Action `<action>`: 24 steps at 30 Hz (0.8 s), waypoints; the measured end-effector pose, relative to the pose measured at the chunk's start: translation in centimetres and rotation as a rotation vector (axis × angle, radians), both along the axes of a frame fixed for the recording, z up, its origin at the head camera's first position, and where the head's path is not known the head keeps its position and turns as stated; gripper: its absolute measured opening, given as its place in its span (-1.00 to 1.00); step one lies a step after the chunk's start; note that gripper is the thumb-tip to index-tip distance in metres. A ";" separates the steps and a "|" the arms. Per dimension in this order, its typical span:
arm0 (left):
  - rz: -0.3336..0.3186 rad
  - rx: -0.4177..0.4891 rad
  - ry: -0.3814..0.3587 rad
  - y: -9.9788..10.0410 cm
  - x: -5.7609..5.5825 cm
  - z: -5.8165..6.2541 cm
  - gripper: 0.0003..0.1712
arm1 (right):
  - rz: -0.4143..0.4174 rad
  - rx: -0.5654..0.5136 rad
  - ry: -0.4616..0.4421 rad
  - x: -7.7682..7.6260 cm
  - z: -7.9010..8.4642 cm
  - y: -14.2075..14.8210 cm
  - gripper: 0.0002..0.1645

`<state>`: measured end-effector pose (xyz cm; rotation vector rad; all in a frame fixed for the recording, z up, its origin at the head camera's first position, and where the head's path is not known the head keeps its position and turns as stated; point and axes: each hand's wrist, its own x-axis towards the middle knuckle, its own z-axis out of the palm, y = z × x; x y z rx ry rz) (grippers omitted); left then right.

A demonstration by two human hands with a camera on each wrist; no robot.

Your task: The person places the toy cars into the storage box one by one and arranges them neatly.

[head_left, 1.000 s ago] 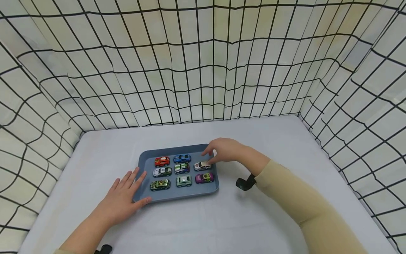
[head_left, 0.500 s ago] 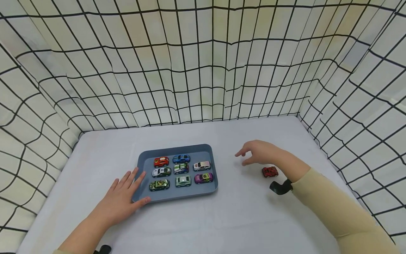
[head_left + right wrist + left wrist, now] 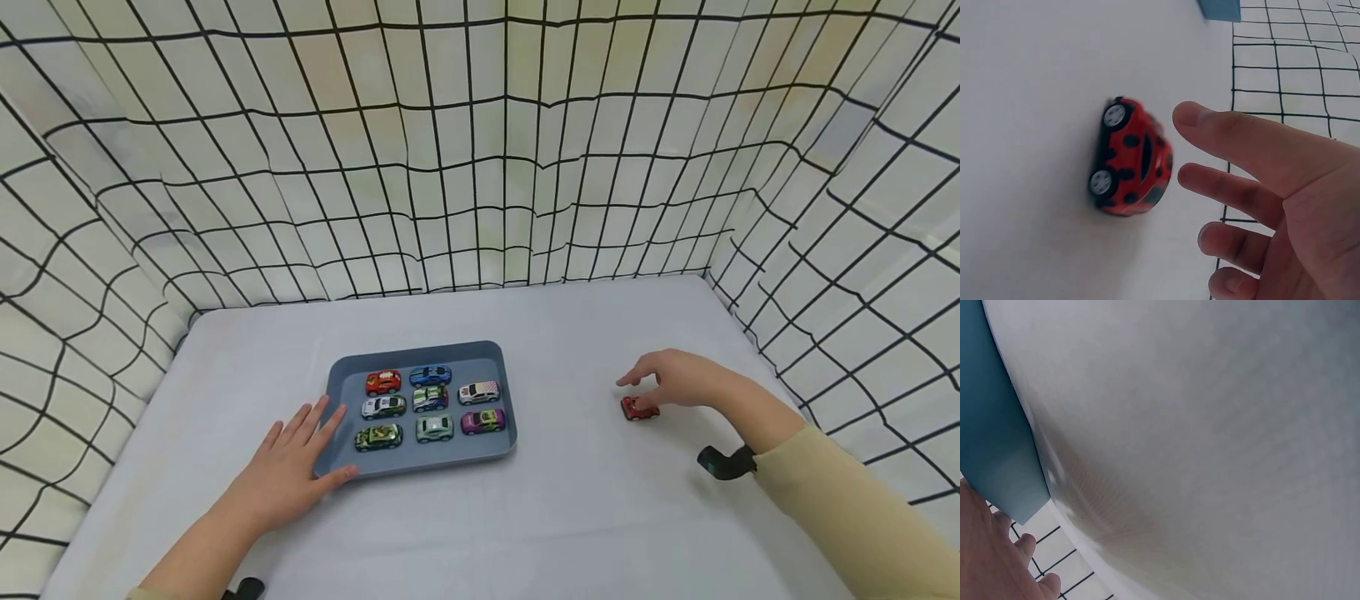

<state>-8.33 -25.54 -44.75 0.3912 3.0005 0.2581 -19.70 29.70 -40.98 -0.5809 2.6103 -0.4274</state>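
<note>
A red toy car with black spots (image 3: 1132,159) stands on the white table, right of the tray. My right hand (image 3: 678,379) hovers just over it, thumb and fingers apart with a gap to the car in the right wrist view. In the head view the thumb overlaps part of the car. My left hand (image 3: 288,467) lies with spread, straight fingers against the left edge of a blue-grey tray (image 3: 457,457). Several toy cars sit in that tray, among them a purple one (image 3: 483,421), a white one (image 3: 478,392) and a blue one (image 3: 431,376).
Black netting (image 3: 472,208) over white cloth encloses the back and both sides of the table (image 3: 555,517). Black wrist mounts show at both wrists, the right one (image 3: 726,463) below the sleeve.
My right hand has moved from the tray's right side rightward to the red toy car, which came into sight on the way. My left hand and the tray have stayed put.
</note>
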 end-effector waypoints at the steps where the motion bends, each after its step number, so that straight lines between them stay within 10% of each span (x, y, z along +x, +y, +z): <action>1: 0.001 0.001 -0.001 0.0 0.0 0.0 0.15 | 0.000 0.000 -0.004 0.1 -0.1 0.2 -0.57; 24: 0.006 0.010 -0.005 -0.1 0.0 -0.2 0.15 | 0.006 -0.027 0.017 0.6 -2.2 1.6 -0.58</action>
